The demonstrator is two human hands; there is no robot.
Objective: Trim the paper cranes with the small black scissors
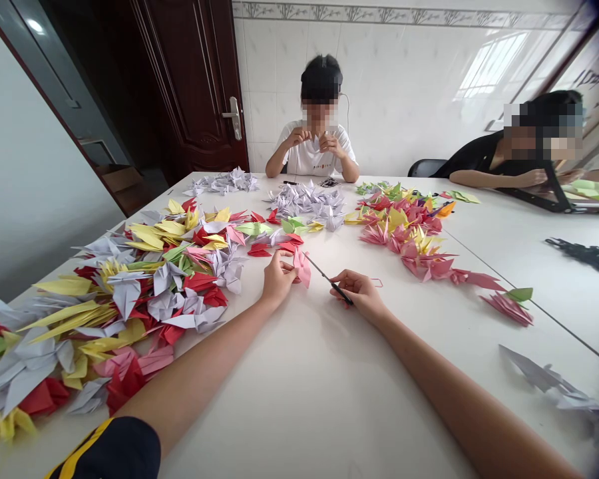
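Between the thumb and fingers of my left hand (280, 276) is a folded pink paper crane (303, 267), held a little above the white table. My right hand (360, 291) is closed around a slim black-handled tool (341, 294) whose thin shaft points up and left; its tip is at the crane's upper edge. I cannot tell whether the tool is scissors or a spike. A small reddish bit shows under the right hand, too hidden to name. Just beyond my left hand lie red folded papers (259, 250).
A large heap of paper cranes (170, 286) covers the left side. White cranes (307, 203) lie at the back, and a pink and yellow row (419, 246) at the right. Two people sit across the table (289, 399). Black cord (582, 254) lies far right.
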